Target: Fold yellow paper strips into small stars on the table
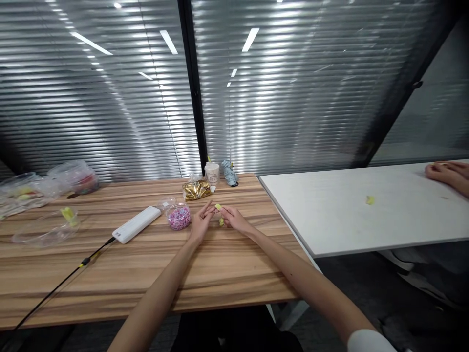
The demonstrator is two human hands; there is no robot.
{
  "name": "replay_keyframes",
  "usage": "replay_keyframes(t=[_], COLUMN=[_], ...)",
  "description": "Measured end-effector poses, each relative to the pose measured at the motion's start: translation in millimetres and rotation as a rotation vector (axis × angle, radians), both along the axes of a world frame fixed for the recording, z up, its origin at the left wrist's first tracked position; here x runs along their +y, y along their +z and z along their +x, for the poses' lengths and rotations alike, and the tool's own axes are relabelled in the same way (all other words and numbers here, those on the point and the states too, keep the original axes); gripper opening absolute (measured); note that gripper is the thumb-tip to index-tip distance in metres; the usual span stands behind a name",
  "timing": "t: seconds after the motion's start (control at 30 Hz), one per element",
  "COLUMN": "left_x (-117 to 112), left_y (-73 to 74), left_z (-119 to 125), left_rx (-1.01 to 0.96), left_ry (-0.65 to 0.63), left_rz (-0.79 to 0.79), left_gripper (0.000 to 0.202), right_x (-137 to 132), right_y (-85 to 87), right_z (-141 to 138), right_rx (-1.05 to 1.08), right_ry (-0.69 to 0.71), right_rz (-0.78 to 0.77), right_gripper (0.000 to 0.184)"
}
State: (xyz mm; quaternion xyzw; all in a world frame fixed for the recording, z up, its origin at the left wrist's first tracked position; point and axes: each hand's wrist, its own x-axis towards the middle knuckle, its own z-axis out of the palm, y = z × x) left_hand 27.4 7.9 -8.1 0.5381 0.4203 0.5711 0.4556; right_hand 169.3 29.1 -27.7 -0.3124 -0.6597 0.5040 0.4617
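Note:
Both my hands rest on the wooden table (110,274), fingertips meeting over a small yellow piece (218,207). My left hand (201,222) pinches toward it with fingers bent. My right hand (234,218) is closed on the yellow piece from the right, and a second yellow bit (221,222) lies under its fingers. A small clear tub of pink and purple bits (179,217) stands just left of my left hand.
A white power strip (136,224) with a black cable lies to the left. A gold packet (197,189), a white cup (212,172) and a blue wrapped item (229,172) sit behind. Clear plastic bags (44,188) lie far left. Another person's hand (447,174) rests on the white table (348,230), where a yellow scrap (370,200) lies.

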Motion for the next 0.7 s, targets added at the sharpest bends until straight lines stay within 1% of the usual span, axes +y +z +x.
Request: replay_keyframes(t=[0.17, 0.27, 0.4, 0.47, 0.57, 0.63, 0.7], left_x=[6.2, 10.8, 10.9, 9.1, 7.0, 6.2, 5.4], left_y=[-2.1, -4.9, -4.4, -3.4, -2.3, -1.8, -1.1], left_z=[-9.3, -14.7, -17.0, -17.6, -19.7, -21.2, -22.1], left_rx=[0.052, 0.067, 0.098, 0.182, 0.406, 0.557, 0.641], left_ry=[0.078, 0.129, 0.185, 0.176, 0.196, 0.209, 0.196], left_rz=[0.092, 0.1, 0.102, 0.154, 0.315, 0.414, 0.463], left_gripper=[0.055, 0.048, 0.037, 0.028, 0.015, 0.013, 0.014], right_x=[-9.5, -12.5, -11.9, -11.4, -11.3, -11.0, -11.0], right_y=[10.9, 12.2, 10.1, 8.9, 7.2, 6.1, 5.4], right_z=[-1.2, -2.8, -3.4, -3.0, -2.4, -2.0, -1.7], right_rx=[0.006, -0.009, 0.003, 0.012, 0.023, 0.051, 0.099], right_ry=[0.114, 0.17, 0.221, 0.22, 0.197, 0.194, 0.198], right_rz=[-0.091, -0.147, -0.166, -0.176, -0.212, -0.231, -0.239], right_gripper=[0.045, 0.045, 0.046, 0.047, 0.048, 0.049, 0.049])
